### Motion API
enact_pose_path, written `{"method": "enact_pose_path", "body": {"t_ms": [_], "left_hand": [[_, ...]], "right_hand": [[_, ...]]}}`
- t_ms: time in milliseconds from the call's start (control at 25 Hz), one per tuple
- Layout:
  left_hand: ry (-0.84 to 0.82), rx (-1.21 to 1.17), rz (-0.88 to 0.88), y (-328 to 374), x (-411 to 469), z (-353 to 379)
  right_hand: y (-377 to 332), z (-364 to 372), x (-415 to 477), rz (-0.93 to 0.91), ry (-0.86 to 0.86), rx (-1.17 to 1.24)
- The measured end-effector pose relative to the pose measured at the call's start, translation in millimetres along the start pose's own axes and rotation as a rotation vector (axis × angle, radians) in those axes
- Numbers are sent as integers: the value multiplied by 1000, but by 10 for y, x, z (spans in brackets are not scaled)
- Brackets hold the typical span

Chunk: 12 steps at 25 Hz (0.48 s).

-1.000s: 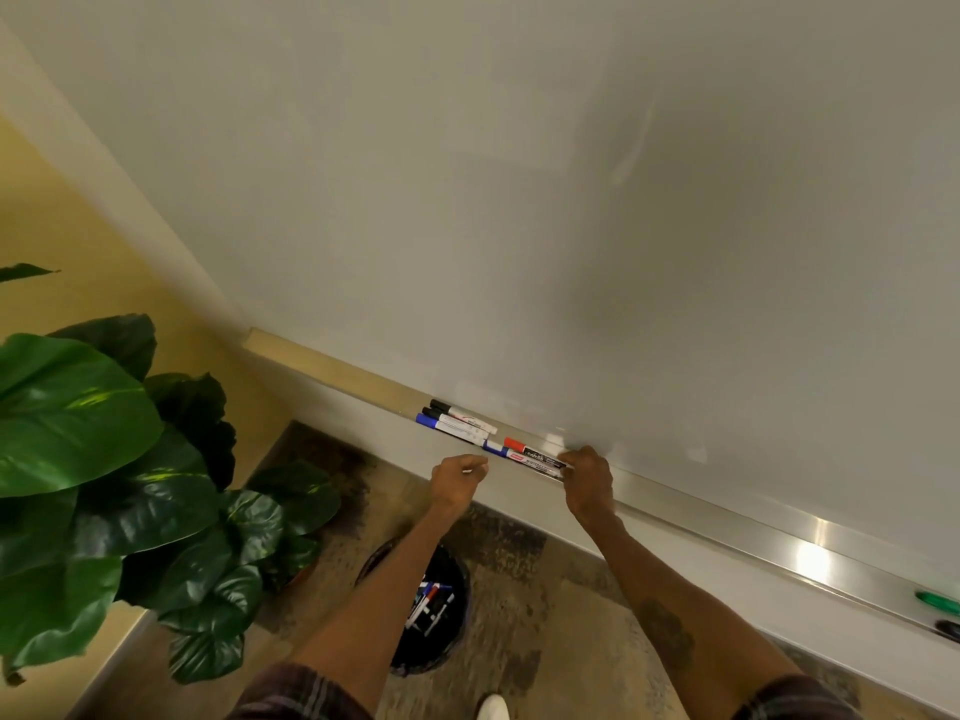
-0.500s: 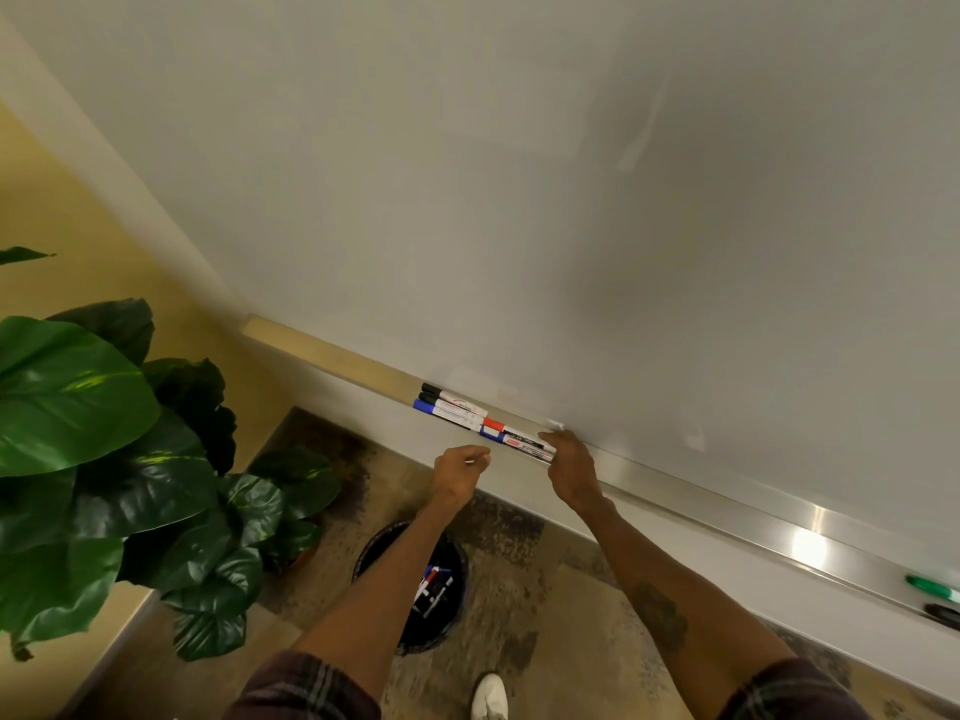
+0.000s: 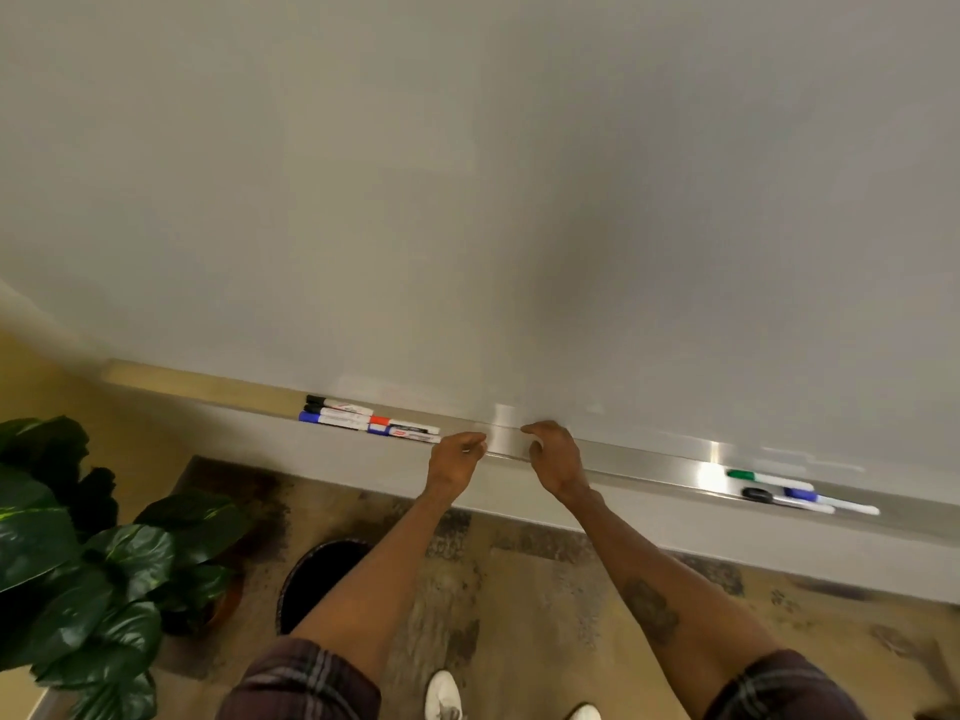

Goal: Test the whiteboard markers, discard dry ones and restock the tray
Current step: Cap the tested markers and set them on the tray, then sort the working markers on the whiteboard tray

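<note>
Several markers (image 3: 371, 420) with black, blue and red caps lie side by side on the left part of the metal tray (image 3: 649, 464) under the whiteboard (image 3: 467, 200). A second group, a green marker (image 3: 769, 478), a black one (image 3: 757, 494) and a blue one (image 3: 831, 502), lies at the tray's right. My left hand (image 3: 460, 453) is curled into a loose fist just right of the left group, at the tray's front edge. My right hand (image 3: 553, 454) hovers over a bare stretch of tray, fingers bent and apart, holding nothing.
A dark round waste bin (image 3: 322, 579) stands on the patterned floor below my left forearm. A large leafy potted plant (image 3: 78, 537) fills the lower left. White shoes (image 3: 441, 693) show at the bottom edge.
My right hand has let go of the end of the left marker group and moved right along the tray. My left hand also shifted right. The view swung right, showing the right-hand markers.
</note>
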<state>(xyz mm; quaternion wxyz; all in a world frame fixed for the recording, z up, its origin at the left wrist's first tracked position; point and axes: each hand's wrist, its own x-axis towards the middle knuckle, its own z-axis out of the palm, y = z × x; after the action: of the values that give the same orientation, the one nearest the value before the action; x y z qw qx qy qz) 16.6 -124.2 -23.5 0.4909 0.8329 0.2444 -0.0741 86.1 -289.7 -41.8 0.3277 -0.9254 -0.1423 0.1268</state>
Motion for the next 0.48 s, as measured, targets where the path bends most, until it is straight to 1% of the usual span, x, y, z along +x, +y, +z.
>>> {"method": "enact_pose_path", "body": {"t_ms": [280, 480], "left_hand": [[-160, 28, 124, 670, -138, 1204], [-255, -24, 110, 1116, -230, 1965]], "right_hand": [[1116, -988, -494, 170, 146, -11], [1903, -1490, -781, 326, 254, 57]]}}
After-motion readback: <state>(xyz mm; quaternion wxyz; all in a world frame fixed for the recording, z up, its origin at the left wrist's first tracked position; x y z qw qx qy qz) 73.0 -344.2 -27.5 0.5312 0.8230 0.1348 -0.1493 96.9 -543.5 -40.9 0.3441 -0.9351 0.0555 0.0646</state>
